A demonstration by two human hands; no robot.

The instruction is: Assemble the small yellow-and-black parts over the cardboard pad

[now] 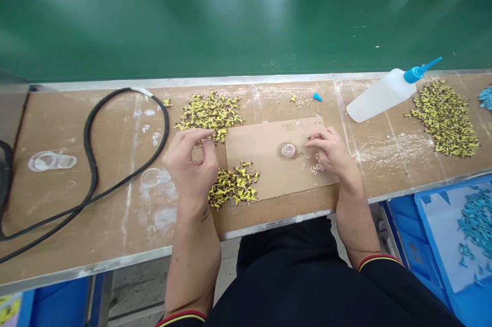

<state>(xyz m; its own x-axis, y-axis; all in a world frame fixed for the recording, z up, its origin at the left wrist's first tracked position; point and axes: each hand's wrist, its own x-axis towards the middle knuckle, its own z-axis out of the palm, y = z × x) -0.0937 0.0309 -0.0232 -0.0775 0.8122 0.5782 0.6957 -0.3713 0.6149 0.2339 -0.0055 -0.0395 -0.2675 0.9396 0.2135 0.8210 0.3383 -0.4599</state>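
My left hand (192,163) hovers by two heaps of small yellow-and-black parts, a far heap (209,111) and a near heap (234,186). Its thumb and index fingertip come close together in a pinch; what lies between them, if anything, is too small to make out. My right hand (328,150) is above the right part of a cardboard sheet (253,152), pinching a tiny pale piece at its fingertips. Beside those fingertips sits a small round puddle of clear liquid (288,150). Tiny copper-coloured bent pieces (317,165) lie scattered under my right hand.
A white squeeze bottle (384,95) with a blue nozzle lies at the right. Beyond it is a larger yellow heap (446,119). A black cable (90,163) loops over the left side. Blue trays (430,245) flank the bench below. A green panel (230,19) stands behind.
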